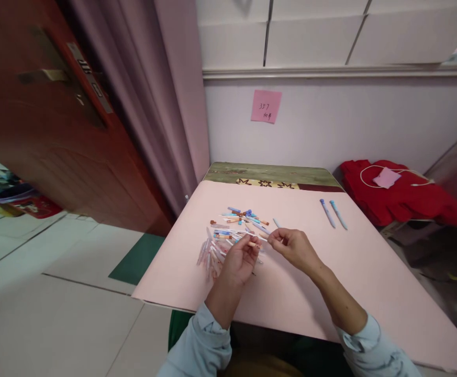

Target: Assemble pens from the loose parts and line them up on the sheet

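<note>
My left hand [239,263] is over the near side of the pile, palm turned up and fingers curled around a small peach-coloured pen part [254,244]. Close beside it, my right hand [296,249] pinches the end of a thin white pen refill [263,239] between thumb and fingertips. Loose pen parts [221,234] in blue, brown, peach, white and clear lie heaped beyond and to the left of my hands. A short light-blue piece [276,223] lies just past my right hand. Farther right, two pens, one purple-blue [327,213] and one light blue [338,215], lie side by side.
The pink-topped table [173,262] stands against a wall, with a green patterned strip [271,173] at its far edge. Red cloth [393,191] with a white cable is at the right. A brown door [55,115] and purple curtain [165,104] are at the left.
</note>
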Tool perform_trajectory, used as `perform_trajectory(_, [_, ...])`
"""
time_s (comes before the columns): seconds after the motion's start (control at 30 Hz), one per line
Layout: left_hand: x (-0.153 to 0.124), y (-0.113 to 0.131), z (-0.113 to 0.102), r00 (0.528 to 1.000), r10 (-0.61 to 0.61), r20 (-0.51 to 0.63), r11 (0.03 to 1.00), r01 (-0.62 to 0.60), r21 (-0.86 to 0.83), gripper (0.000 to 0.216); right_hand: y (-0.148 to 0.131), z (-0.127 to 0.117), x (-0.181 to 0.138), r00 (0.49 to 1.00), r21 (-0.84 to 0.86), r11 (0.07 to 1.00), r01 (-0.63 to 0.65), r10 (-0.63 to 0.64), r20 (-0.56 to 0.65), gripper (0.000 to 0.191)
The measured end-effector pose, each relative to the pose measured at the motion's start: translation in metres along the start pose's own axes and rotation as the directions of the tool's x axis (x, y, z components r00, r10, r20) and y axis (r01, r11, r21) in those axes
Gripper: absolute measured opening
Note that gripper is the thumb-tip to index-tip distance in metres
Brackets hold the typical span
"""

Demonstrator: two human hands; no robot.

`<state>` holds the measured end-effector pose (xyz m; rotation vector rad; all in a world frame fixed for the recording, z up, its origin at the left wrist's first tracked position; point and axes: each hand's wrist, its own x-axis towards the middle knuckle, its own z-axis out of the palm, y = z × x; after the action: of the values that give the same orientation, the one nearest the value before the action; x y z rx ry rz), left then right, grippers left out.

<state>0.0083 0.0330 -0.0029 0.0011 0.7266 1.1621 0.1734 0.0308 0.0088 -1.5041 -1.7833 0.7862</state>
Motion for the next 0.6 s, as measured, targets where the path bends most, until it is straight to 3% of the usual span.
perform_trajectory(0.13, [0.001,-0.001,0.0,0.998,-0.003,-0.055,1.0,0.002,-0.026,0.013,-0.005,-0.005,0.005,0.999,0.004,1.0,0.022,-0.022,0.028,0.025])
perform_trajectory(0.23, [0.0,0.002,0.001,0.999,-0.02,-0.029,1.0,0.019,-0.019,0.013,-0.004,-0.005,0.009,0.998,0.028,0.999,0.024,-0.025,0.05,0.028])
perform_trajectory(0.33, [-0.003,0.011,0.003,1.0,-0.002,0.0,1.0,0.002,-0.018,0.016,0.009,0.001,0.013,0.998,0.008,0.999,-0.032,0.032,-0.049,0.039])
perform_trajectory(0.43, [-0.004,0.022,0.004,0.999,0.053,-0.006,0.997,-0.054,-0.047,0.016,0.026,0.013,0.014,0.969,-0.269,0.945,-0.188,0.133,-0.209,0.031])
perform_trajectory(0.5, [-0.005,0.03,0.003,0.997,0.079,-0.019,0.995,-0.08,-0.059,0.016,0.035,0.023,0.014,0.962,-0.468,0.845,-0.258,0.181,-0.204,0.024])
perform_trajectory(0.6, [-0.005,0.038,0.002,0.995,0.089,-0.049,0.993,-0.092,-0.067,0.016,0.042,0.036,0.014,0.958,-0.614,0.736,-0.285,0.228,-0.172,0.028])
